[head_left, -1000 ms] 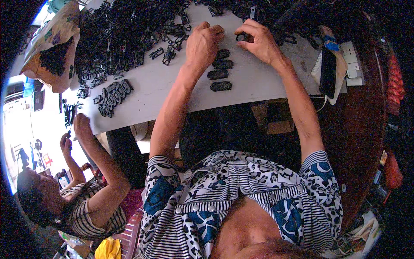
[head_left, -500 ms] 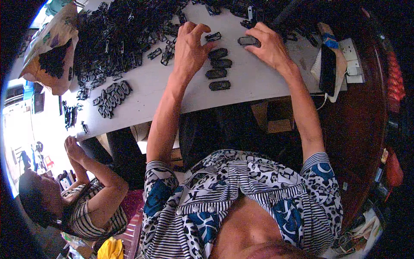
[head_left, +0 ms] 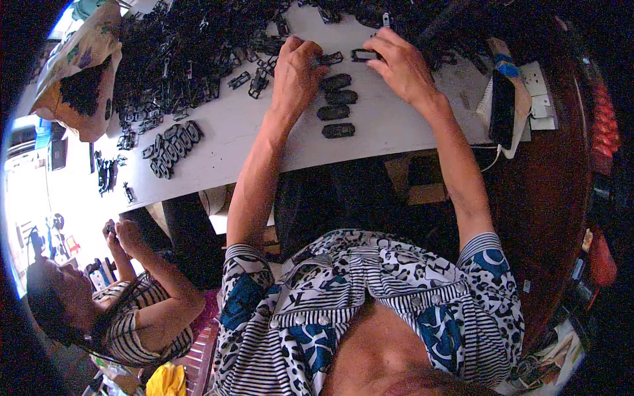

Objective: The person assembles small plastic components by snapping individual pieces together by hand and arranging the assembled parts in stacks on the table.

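My left hand (head_left: 295, 74) rests on the white table (head_left: 389, 125), its fingertips pinching a small black oblong part (head_left: 329, 59). My right hand (head_left: 400, 65) holds another black oblong part (head_left: 364, 55) just to the right of it. Between the hands and toward me lies a short column of three finished black parts (head_left: 337, 105), set one below another. A big heap of loose black parts (head_left: 191, 46) covers the far left of the table.
A neat cluster of black parts (head_left: 173, 146) lies at the table's left edge. A dark phone on a white block (head_left: 505, 105) sits right of my right arm. A person in a striped top (head_left: 125, 310) sits at lower left with raised hands. A cloth bag (head_left: 82, 72) lies far left.
My left hand has slid right from the heap toward the column, holding a part. My right hand has shifted slightly farther away with its part. The person at lower left lowered their hands.
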Available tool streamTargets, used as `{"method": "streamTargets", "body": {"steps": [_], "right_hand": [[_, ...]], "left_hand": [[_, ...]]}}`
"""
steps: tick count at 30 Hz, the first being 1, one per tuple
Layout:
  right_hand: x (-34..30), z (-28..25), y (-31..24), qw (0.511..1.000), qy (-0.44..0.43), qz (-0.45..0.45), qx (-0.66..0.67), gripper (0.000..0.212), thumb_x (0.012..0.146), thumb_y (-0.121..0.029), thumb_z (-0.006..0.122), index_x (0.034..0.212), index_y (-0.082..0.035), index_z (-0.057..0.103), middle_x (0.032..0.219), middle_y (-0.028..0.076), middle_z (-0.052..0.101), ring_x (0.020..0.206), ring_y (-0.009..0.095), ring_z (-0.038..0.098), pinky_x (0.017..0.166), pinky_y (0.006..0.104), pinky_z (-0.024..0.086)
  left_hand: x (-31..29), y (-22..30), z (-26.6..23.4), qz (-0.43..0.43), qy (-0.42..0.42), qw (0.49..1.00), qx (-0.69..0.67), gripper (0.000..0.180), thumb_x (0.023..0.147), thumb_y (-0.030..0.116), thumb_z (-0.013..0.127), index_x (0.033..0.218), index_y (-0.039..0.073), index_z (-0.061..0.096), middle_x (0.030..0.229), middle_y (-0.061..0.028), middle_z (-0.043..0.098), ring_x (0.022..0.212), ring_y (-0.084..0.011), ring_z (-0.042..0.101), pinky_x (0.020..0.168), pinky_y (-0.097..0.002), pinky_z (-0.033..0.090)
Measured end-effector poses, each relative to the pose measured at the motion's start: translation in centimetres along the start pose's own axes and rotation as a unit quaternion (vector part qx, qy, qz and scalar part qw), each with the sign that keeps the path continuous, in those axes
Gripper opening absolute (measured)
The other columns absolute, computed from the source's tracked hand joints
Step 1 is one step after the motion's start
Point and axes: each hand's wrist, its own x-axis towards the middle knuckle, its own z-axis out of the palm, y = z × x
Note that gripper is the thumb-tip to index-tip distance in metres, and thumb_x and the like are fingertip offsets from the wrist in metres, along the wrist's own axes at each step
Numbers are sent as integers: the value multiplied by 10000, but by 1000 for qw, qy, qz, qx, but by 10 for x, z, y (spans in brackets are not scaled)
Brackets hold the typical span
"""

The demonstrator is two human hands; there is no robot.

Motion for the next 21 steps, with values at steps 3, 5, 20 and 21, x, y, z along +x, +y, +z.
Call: {"method": "streamTargets", "body": {"steps": [3,5,20,21], "right_hand": [[18,10,-5,998,-38,-33,24,288,793,-138,685,1055,-47,611,976,102,581,904,327,600,770,393,496],[18,11,-13,1000,-5,-10,-14,297,792,-148,688,1063,-55,612,970,99,583,891,325,600,760,389,496],[30,2,10,984,-76,-136,-87,307,737,-43,654,1037,-111,656,1018,121,557,1008,288,580,848,373,501],[29,2,9,984,-73,-134,-95,329,714,8,676,1029,-82,646,978,104,567,1008,276,577,866,362,496]], "left_hand": [[0,-1,-1,21,5,1000,-7,302,652,17,750,929,17,632,976,-152,558,946,-353,556,796,-427,474],[-1,3,-1,-2,7,1000,-22,301,642,13,753,919,10,635,978,-153,557,943,-351,559,793,-424,478],[-5,-3,-2,40,49,998,-11,303,624,46,763,910,40,664,950,-127,585,871,-313,597,737,-374,495],[-5,-2,-1,39,50,998,-10,303,624,46,763,910,40,664,950,-127,585,871,-313,597,737,-374,495]]}}
